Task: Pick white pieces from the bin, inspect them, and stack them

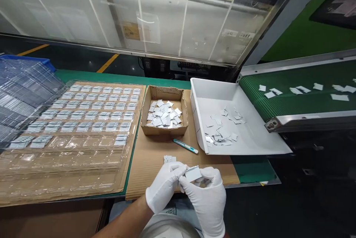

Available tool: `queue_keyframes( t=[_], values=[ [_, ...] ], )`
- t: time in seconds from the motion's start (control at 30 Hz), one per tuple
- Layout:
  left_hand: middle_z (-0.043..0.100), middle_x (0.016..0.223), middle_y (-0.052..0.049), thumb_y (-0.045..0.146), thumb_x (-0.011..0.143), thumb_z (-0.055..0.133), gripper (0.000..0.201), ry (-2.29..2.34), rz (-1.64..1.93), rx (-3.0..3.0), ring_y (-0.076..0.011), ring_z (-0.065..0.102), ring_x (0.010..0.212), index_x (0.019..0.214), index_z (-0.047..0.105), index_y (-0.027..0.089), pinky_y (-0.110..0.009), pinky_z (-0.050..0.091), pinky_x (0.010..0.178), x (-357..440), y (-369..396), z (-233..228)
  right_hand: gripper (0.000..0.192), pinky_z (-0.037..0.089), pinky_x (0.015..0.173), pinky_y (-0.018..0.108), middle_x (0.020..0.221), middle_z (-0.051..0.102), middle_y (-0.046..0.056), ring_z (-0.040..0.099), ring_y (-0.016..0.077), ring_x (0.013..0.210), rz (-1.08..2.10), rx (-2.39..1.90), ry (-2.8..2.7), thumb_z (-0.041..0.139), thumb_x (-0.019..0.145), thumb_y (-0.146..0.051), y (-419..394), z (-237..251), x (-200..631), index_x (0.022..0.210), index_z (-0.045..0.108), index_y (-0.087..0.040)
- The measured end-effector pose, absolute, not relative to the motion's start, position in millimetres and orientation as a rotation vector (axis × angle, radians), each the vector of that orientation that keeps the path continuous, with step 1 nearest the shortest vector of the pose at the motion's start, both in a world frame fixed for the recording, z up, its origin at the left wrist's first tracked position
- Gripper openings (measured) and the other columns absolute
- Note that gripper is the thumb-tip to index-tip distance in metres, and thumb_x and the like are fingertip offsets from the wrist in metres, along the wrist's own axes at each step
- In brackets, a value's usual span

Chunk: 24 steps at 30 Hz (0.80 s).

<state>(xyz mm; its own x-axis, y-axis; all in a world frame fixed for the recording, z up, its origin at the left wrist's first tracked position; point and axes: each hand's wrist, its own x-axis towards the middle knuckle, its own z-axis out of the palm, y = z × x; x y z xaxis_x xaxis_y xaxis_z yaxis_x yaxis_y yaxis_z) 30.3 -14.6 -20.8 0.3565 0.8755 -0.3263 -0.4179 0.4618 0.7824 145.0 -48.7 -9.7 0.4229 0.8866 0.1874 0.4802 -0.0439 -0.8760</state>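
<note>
Cardboard box [164, 128] of small white pieces [164, 116]

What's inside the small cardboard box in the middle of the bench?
The cardboard box holds a loose heap of small flat white pieces, lying at all angles and overlapping. Bare brown floor shows around the heap. What lies beneath the top pieces is covered, so their number cannot be told.

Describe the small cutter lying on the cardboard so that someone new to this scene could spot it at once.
Start at the open cardboard box of small white pieces in the middle of the bench. Just in front of its right corner, on the bare cardboard sheet, lies the cutter, pointing towards the white tray. It is the only slim teal-and-white stick there; everything around it is flat white pieces.
</note>
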Motion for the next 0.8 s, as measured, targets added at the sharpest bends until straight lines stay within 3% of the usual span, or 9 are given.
queue_keyframes(
  t=[0.37, 0.8],
  values=[
    [0.052, 0.053, 0.001, 0.051, 0.073, 0.071, 0.041, 0.840, 0.926, 0.683, -0.0111, 0.045, 0.051, 0.057, 0.061, 0.014, -0.024, 0.033, 0.050, 30, -29, -27, 0.044, 0.052, 0.050, 0.025, 0.063, 0.060, -0.004, 0.061, 0.0154, 0.052, 0.627, -1.601, -1.143, 0.087, 0.058, -0.036, -65, -23, 143, 0.075, 0.048, -0.024],
    [0.048, 0.050, 0.003, 0.054, 0.071, 0.070, 0.045, 0.846, 0.881, 0.673, -0.0104, 0.041, 0.049, 0.054, 0.055, 0.015, -0.023, 0.031, 0.049, 28, -27, -30, 0.043, 0.051, 0.045, 0.023, 0.061, 0.058, -0.006, 0.059, 0.0133, 0.049, 0.667, -1.568, -1.100, 0.088, 0.056, -0.031, -62, -23, 139, 0.073, 0.049, -0.022]
  ],
)
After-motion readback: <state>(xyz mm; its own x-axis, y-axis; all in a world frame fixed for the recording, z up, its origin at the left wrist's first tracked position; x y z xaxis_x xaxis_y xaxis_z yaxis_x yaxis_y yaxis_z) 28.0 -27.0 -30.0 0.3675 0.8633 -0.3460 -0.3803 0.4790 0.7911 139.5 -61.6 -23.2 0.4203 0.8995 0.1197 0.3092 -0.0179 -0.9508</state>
